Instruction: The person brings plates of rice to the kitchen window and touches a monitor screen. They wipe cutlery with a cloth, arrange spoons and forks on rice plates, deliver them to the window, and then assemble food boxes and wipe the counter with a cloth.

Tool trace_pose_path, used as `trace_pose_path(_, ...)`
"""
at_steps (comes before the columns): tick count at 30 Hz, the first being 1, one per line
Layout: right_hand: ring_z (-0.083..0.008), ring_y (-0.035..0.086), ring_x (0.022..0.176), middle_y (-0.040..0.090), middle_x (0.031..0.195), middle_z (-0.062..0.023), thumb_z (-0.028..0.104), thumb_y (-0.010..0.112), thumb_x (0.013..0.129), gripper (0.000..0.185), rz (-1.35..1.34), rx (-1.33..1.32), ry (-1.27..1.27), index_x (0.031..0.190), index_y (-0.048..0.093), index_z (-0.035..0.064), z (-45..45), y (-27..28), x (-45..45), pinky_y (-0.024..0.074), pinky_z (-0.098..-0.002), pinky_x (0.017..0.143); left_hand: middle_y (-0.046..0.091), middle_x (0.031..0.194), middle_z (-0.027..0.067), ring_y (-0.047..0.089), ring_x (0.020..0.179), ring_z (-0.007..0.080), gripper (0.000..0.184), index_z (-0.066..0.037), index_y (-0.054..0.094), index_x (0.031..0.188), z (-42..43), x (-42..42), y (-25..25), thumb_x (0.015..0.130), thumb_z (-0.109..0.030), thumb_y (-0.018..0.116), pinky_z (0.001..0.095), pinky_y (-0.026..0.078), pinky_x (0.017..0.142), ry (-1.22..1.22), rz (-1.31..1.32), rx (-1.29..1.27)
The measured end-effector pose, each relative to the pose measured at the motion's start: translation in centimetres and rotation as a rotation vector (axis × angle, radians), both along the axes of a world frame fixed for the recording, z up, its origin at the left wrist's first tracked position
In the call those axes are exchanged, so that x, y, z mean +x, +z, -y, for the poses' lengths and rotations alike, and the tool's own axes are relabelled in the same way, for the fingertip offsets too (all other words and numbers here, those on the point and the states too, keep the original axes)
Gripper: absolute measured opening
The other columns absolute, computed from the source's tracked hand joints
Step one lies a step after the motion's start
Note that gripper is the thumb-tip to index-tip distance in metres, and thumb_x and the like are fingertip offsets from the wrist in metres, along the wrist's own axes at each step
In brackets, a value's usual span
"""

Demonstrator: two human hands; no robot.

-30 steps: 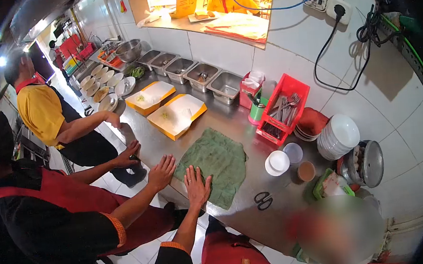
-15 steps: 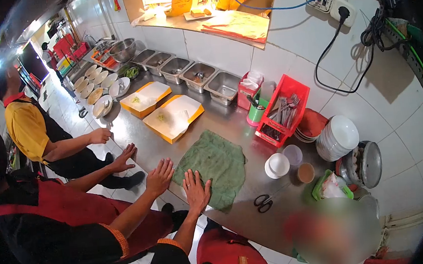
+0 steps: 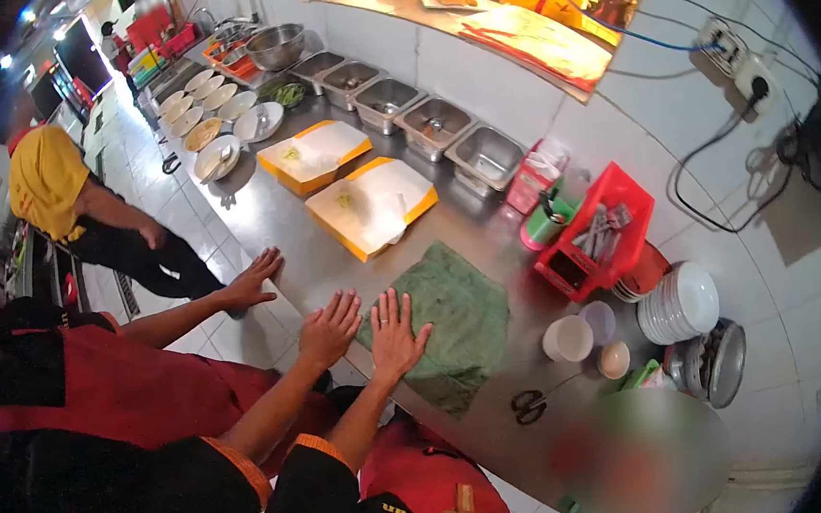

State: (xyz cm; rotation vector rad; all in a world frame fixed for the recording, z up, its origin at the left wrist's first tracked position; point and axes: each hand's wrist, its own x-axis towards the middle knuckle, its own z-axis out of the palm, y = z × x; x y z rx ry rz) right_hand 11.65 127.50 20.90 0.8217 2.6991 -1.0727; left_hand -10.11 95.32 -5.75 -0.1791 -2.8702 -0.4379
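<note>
My left hand [image 3: 398,337] lies palm down with its fingers spread on the left edge of a green cloth [image 3: 455,325], near the front edge of the steel counter [image 3: 283,230]. A ring shows on one finger, and nothing is held. Just left of it is a co-worker's hand [image 3: 331,328], also flat and close to the cloth. That co-worker's other hand [image 3: 250,281] rests farther left at the counter edge. My right hand does not show; a blurred patch covers the lower right. Black-handled scissors [image 3: 528,405] lie right of the cloth.
Two yellow-edged paper boxes [image 3: 316,153] [image 3: 373,206] stand behind the cloth. Metal pans [image 3: 488,157] line the wall. A red cutlery basket [image 3: 626,239], cups [image 3: 567,339] and stacked white bowls [image 3: 679,303] are to the right. A person in a yellow shirt [image 3: 48,179] stands at far left.
The camera view has turned, so the counter items appear farther right. My left hand stays on the cloth. The arm of the person in yellow has dropped lower.
</note>
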Motion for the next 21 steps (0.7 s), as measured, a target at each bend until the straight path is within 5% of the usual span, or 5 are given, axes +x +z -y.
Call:
trace_pose_path(4,-0.0265,0.062,0.07,0.063,0.077,-0.0169,0.013,0.06,0.082,0.016,-0.332,-0.084,0.568,0.088,0.064,-0.0015,7.9,-11.1,-17.4,0.0464,-0.0343,0.063,0.015,0.146,0.021,0.012,0.137,0.0338,0.07,-0.002,0.027,0.139,0.9,-0.1,0.6,0.09,-0.051,0.038,0.0469,0.011,0.109,-0.028,0.065,0.038)
trace_pose_path(7,-0.0315,0.058,0.061,0.061,0.071,-0.015,0.015,0.055,0.083,0.019,-0.509,-0.061,0.868,0.09,0.062,-0.0017,16.0,-14.6,-29.9,0.045,-0.0373,0.059,0.016,0.146,0.0211,0.013,0.136,0.034,0.069,-0.002,0.027,0.139,1.3,-0.3,0.5,0.091,-0.05,0.036,0.0472,0.012,0.108,-0.039,0.095,0.057)
trace_pose_path(15,-0.0197,0.061,0.061,0.062,0.07,-0.0137,0.002,0.061,0.079,0.011,-0.497,-0.34,0.826,0.088,0.061,-0.0034,26.1,-18.3,-41.2,0.0471,-0.0302,0.056,0.014,0.148,0.0159,0.012,0.136,0.0311,0.066,-0.008,0.024,0.141,1.5,-1.0,1.1,0.089,-0.044,0.043,0.0467,0.007,0.109,-0.002,0.231,0.112)
trace_pose_path(17,-0.0252,0.063,0.065,0.063,0.071,-0.0147,0.006,0.063,0.078,0.013,-0.446,-0.361,0.856,0.086,0.061,-0.0037,27.6,-19.9,-43.7,0.0484,-0.0332,0.06,0.015,0.147,0.0166,0.013,0.136,0.0317,0.066,-0.008,0.026,0.14,1.6,-1.0,1.1,0.089,-0.045,0.043,0.047,0.008,0.109,0.003,0.222,0.113)
trace_pose_path(21,-0.0363,0.061,0.075,0.065,0.081,-0.0162,0.013,0.065,0.075,0.029,-0.57,0.135,1.013,0.1,0.059,-0.0012,34.6,-15.3,-50.2,0.0485,-0.0423,0.07,0.018,0.146,0.0182,0.016,0.135,0.0328,0.066,-0.007,0.029,0.139,1.1,-0.5,0.9,0.088,-0.046,0.044,0.0477,0.011,0.108,0.001,0.209,0.11)
